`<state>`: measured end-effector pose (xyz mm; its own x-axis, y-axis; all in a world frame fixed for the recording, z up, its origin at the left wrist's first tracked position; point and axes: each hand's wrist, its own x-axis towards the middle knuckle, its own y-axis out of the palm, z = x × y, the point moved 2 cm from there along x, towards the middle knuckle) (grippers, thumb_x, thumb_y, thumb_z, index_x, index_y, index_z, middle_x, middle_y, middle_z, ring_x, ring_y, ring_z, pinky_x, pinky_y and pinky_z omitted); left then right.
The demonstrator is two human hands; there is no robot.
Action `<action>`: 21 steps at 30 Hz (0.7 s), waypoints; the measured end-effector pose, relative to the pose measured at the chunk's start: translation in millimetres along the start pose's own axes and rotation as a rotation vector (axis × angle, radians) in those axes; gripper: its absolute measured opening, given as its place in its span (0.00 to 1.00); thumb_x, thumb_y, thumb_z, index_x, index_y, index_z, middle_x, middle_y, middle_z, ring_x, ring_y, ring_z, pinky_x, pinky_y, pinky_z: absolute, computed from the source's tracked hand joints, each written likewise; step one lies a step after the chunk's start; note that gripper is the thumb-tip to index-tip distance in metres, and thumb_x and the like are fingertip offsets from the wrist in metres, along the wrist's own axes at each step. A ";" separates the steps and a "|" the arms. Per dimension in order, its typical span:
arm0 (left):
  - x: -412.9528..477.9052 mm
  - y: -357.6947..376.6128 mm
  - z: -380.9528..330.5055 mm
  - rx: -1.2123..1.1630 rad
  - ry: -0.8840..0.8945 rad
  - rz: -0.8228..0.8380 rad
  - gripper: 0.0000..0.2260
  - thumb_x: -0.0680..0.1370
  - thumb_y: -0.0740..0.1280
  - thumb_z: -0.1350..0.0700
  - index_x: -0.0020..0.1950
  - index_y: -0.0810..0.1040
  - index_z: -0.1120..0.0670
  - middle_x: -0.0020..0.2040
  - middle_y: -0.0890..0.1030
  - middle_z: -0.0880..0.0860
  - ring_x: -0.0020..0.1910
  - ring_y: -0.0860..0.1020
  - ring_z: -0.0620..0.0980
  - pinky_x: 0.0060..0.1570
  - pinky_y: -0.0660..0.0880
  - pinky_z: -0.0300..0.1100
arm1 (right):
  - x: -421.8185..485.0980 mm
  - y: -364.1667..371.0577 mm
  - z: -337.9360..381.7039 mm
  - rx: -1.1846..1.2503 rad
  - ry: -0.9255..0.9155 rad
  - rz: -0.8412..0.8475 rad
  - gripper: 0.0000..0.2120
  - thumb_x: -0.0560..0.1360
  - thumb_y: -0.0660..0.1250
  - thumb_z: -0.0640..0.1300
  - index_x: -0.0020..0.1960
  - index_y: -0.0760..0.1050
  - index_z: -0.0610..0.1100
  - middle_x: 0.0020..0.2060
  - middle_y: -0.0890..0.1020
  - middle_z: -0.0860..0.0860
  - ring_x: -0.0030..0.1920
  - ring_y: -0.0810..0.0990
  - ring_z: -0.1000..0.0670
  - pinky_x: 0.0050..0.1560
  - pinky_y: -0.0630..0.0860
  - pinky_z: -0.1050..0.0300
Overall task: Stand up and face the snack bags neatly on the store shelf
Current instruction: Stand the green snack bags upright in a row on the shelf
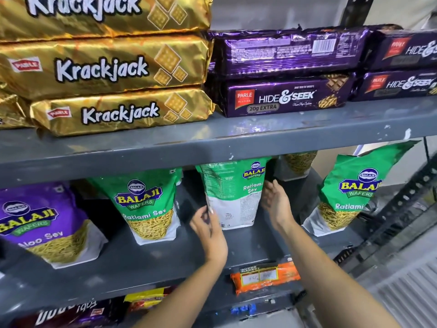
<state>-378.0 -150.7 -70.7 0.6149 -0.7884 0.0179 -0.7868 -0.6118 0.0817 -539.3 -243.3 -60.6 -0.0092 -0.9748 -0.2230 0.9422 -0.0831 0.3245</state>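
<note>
We see a grey metal shelf (142, 263) carrying four snack bags. The middle bag (233, 192), a green Ratlami Sev pouch, stands upright with its printed back panel turned towards us. Our left hand (208, 229) rests against the bag's lower left edge, fingers loosely curled. Our right hand (275, 201) lies flat along its right edge, fingers extended upward. The two hands are apart, bracketing the bag from either side; whether they press it firmly we cannot tell.

To its left a second green bag (147, 204) stands front-facing, leaning slightly. Further left a purple Aloo Sev bag (47, 228) tilts towards the shelf's front. To the right a third green bag (347, 190) leans left, well apart from the middle bag. Behind, near the shelf's rear, part of another pouch (299, 162) is visible.

The upper shelf (212, 143) holds stacked gold Krackjack packs (106, 67) beside purple Hide & Seek packs (283, 74). An orange packet (264, 276) shows below the front lip of the shelf.
</note>
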 end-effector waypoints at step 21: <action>22.6 10.5 3.9 0.014 -0.118 0.063 0.16 0.80 0.59 0.59 0.67 0.72 0.58 0.66 0.73 0.53 0.66 0.70 0.49 0.68 0.61 0.35 | -1.7 10.9 21.8 -0.007 -0.194 -0.295 0.10 0.77 0.58 0.35 0.47 0.78 0.42 0.37 0.79 0.49 0.33 0.75 0.57 0.38 0.70 0.62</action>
<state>-372.6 -175.1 -73.3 0.5547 -0.8267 -0.0944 -0.8246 -0.5613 0.0705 -536.2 -247.1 -36.6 -0.3440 -0.9304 -0.1269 0.8920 -0.3660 0.2654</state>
